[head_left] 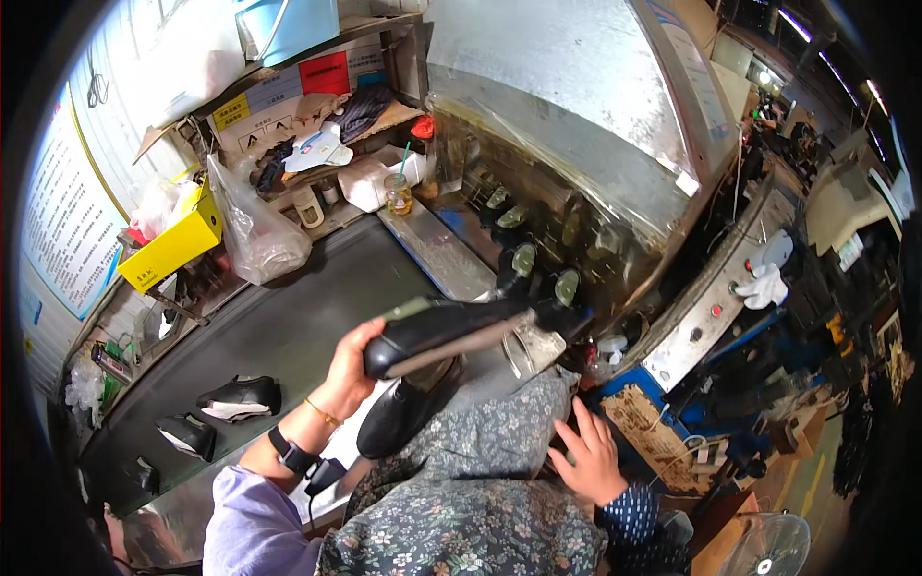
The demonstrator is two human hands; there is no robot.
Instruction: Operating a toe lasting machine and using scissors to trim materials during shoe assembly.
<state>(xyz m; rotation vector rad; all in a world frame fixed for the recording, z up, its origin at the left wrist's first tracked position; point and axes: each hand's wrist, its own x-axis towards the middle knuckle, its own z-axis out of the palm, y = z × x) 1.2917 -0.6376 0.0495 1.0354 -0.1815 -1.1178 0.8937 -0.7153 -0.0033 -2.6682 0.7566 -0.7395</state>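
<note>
My left hand point(348, 372) is closed around one end of a black shoe point(432, 338), lifted and tilted with its pale sole edge facing me. The shoe's far end is smeared by motion. Just under it, a second black shoe point(396, 422) rests by my flowered apron point(461, 509); no hand grips it. My right hand point(591, 459) holds nothing. Its fingers are spread at the apron's right side.
To the left, several black shoes point(242, 396) lie on a dark conveyor belt point(336, 274). Ahead, more shoes point(519, 264) stand beneath a metal hood point(567, 86) with a clear plastic curtain. A control panel point(691, 341) with white gloves point(765, 286) stands right; a fan point(768, 547) is lower right.
</note>
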